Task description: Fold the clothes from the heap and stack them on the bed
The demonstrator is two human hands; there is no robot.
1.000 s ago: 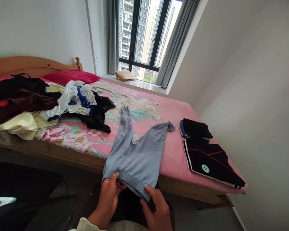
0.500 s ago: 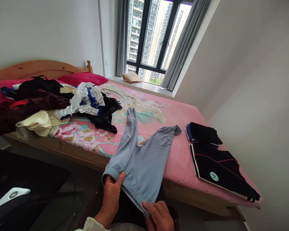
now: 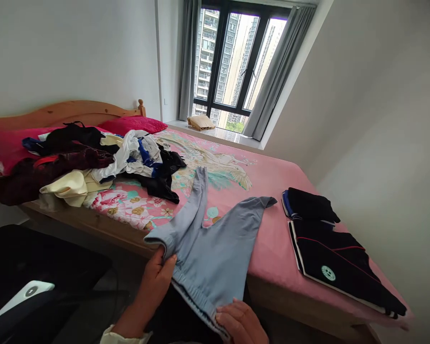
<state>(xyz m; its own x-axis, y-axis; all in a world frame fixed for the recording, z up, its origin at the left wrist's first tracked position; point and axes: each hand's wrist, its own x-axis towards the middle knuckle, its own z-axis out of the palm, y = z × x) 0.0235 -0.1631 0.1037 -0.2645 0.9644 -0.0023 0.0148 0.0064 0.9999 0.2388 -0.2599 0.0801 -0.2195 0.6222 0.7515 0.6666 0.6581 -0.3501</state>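
Note:
Light blue-grey trousers (image 3: 215,253) lie with their legs spread over the bed's near edge, the elastic waistband toward me. My left hand (image 3: 157,274) is closed on the waistband's left part, thumb on top and fingers tucked inside the opening. Lower right, my right hand (image 3: 241,321) grips the other end of the waistband, its fingers curled over the cloth. One trouser leg points away toward the window, and the other angles to the right with its cuff turned.
A jumbled heap of clothes (image 3: 129,160) lies on the bed's left. Folded dark garments (image 3: 340,267) are stacked at the right, beside another folded black pile (image 3: 308,204). A white phone (image 3: 25,295) rests on a black surface at lower left. The bed (image 3: 272,174) has a pink sheet.
My left hand has lifted the left side of the waistband and shifted slightly left, so that side flares outward. My right hand keeps its hold. The view has tilted a little.

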